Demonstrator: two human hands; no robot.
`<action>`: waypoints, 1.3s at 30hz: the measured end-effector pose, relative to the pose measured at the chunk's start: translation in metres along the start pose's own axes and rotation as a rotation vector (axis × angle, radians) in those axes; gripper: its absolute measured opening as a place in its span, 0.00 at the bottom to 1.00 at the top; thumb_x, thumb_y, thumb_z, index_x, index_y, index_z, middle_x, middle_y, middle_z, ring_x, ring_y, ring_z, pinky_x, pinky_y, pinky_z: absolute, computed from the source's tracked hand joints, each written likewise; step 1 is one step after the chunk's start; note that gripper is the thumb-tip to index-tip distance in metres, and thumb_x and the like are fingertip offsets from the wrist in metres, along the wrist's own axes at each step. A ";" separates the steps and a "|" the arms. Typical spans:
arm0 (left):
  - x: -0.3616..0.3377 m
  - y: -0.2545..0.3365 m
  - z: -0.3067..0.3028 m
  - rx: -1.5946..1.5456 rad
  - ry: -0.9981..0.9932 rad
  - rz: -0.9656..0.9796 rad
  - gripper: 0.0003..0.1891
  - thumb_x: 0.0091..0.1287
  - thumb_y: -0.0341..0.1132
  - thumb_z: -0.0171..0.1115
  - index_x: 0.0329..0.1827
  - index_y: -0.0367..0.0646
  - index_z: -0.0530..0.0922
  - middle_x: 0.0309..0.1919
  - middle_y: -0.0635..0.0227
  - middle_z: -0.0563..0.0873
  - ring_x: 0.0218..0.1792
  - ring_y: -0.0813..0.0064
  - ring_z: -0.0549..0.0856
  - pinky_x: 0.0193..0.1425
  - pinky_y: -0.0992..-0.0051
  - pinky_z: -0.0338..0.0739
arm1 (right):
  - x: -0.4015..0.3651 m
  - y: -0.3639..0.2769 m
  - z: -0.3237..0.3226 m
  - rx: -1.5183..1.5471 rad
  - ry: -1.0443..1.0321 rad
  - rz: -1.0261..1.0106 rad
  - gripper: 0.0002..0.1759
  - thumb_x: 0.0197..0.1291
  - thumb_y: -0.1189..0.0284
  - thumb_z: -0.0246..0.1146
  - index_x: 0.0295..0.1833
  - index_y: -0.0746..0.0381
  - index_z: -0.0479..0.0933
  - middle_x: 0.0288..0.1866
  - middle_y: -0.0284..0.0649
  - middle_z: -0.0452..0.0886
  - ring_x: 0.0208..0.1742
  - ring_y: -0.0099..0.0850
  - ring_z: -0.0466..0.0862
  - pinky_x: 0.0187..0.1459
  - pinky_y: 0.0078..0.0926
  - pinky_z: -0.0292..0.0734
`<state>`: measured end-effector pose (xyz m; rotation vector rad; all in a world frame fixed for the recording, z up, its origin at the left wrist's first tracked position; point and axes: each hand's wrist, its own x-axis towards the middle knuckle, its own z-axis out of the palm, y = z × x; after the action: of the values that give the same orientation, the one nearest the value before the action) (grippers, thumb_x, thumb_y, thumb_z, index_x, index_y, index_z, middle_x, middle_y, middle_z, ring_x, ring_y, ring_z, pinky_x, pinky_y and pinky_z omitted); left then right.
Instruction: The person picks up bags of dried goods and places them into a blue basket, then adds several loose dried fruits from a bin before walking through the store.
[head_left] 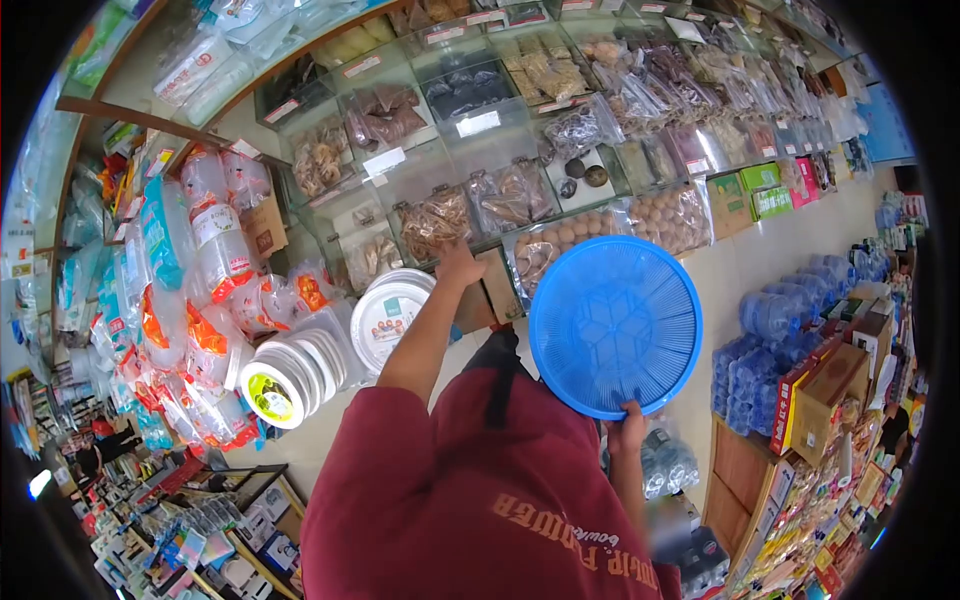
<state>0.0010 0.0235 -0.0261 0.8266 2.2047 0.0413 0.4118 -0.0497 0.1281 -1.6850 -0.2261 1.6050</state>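
My left hand [460,268] reaches forward to a glass compartment that holds brown dried strips [432,222]. Its fingers look stretched out at the near edge of these strips; the fingertips are small and partly lost among them. With my right hand [628,430] I grip the lower rim of a round blue plastic basket [615,320]. The basket is tilted so that its inside faces me, and nothing lies in it. Bags of round brown dried goods [570,235] sit just beyond the basket's upper rim.
Glass bins of dried foods [545,75] rise in tiers ahead. At left hang bagged plastic cups [215,250], with stacked white paper plates [390,320] beside my left forearm. Packs of water bottles [750,375] and cardboard boxes [830,400] stand at right.
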 end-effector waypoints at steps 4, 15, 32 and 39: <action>-0.023 0.003 0.001 -0.160 0.173 0.221 0.38 0.59 0.52 0.61 0.70 0.44 0.61 0.69 0.51 0.63 0.64 0.47 0.70 0.67 0.53 0.64 | -0.014 -0.002 0.004 0.060 0.043 -0.022 0.19 0.47 0.80 0.51 0.49 0.63 0.68 0.39 0.41 0.75 0.33 0.35 0.80 0.26 0.35 0.82; -0.181 0.112 -0.071 -2.055 -1.129 0.543 0.41 0.68 0.68 0.27 0.75 0.47 0.52 0.70 0.49 0.62 0.69 0.47 0.63 0.68 0.50 0.59 | 0.004 0.013 -0.027 0.218 -0.001 0.069 0.23 0.48 0.79 0.50 0.54 0.67 0.66 0.47 0.46 0.76 0.40 0.41 0.82 0.33 0.42 0.85; -0.212 0.166 -0.046 -1.720 -1.374 0.939 0.45 0.67 0.69 0.17 0.72 0.41 0.56 0.67 0.42 0.64 0.67 0.44 0.65 0.68 0.47 0.59 | 0.023 -0.001 -0.068 0.318 -0.041 0.048 0.28 0.49 0.77 0.47 0.61 0.68 0.62 0.57 0.47 0.73 0.54 0.44 0.78 0.50 0.44 0.79; -0.224 0.218 -0.027 -1.254 -0.930 1.062 0.26 0.67 0.47 0.55 0.62 0.39 0.69 0.58 0.49 0.75 0.58 0.55 0.76 0.60 0.61 0.71 | 0.061 -0.025 -0.092 0.364 -0.100 0.031 0.27 0.49 0.77 0.48 0.60 0.69 0.63 0.53 0.46 0.75 0.52 0.42 0.79 0.49 0.42 0.79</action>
<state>0.2135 0.0727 0.1996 0.8445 0.4343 1.1423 0.5162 -0.0329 0.0878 -1.3377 0.0436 1.6410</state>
